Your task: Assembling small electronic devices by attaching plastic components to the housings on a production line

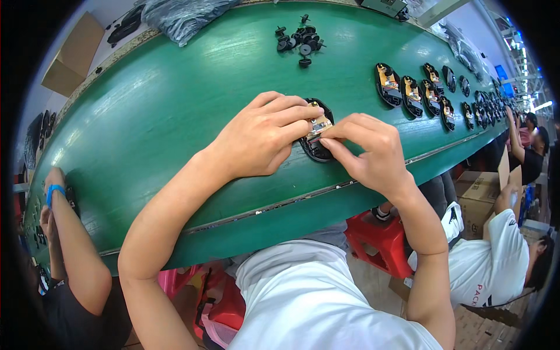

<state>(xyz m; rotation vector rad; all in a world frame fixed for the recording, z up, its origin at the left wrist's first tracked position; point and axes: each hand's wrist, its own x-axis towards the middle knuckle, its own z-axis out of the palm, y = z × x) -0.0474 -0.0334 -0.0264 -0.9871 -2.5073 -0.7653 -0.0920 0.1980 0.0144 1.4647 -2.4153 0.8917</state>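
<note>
An open computer mouse shell (315,153), black and oval, sits on the green work surface in front of me. A tan circuit board (321,125) shows inside it. My left hand (254,137) reaches over the shell's left side, its fingers bent and gripping it, with fingertips at the board. From the right, my right hand (373,149) meets the shell with thumb and forefinger pinched together at the board's near edge. Whatever lies between those fingertips is too small or hidden to make out. Both hands partly cover the shell.
Black scroll wheels (303,42) lie piled at the far side. Several open mouse shells (412,96) stand in rows to the right. Plastic bags (186,20) lie at the far left edge. A co-worker's arm (76,245) rests at left; another person (490,262) sits at right.
</note>
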